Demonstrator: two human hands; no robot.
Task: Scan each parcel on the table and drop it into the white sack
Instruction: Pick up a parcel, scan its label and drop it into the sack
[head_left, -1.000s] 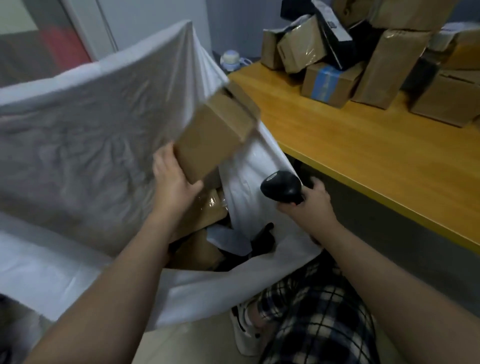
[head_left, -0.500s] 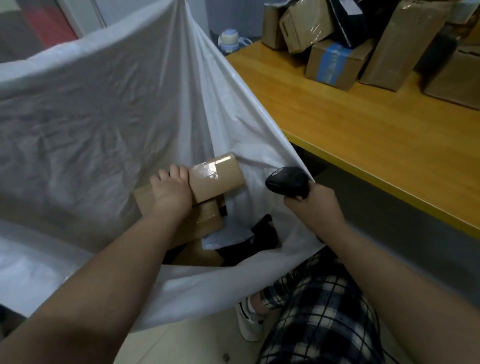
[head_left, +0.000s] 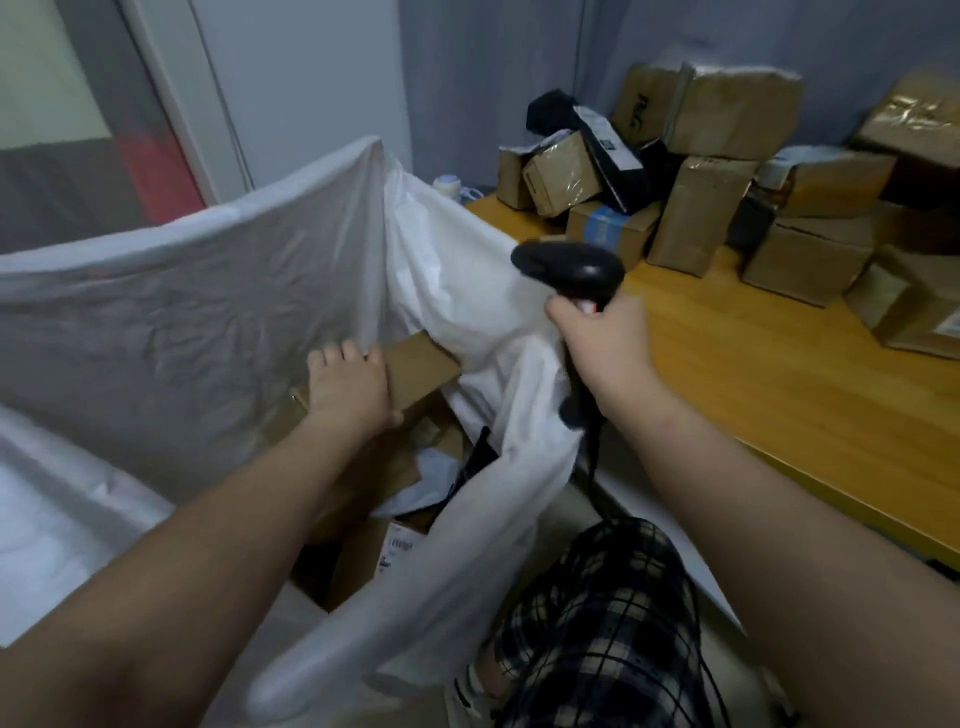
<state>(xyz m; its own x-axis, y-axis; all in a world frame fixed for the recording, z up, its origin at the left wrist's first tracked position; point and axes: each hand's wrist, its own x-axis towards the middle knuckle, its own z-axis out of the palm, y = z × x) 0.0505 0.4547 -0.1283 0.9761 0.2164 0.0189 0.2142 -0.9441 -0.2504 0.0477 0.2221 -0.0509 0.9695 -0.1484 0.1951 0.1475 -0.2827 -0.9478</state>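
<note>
Beside the wooden table (head_left: 753, 389), right hand (head_left: 605, 340) grips scanner (head_left: 571, 267); left hand (head_left: 348, 387) seemingly holds box (head_left: 421, 366).

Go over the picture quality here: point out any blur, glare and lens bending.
Head view: dim, soft indoor light, no hard shadows; motion blur smears the white sack's near rim and softens the left hand gripping a brown parcel; the right hand and scanner look sharper; tape glare on the far-right parcel; the wide lens leans the door frame.
</note>
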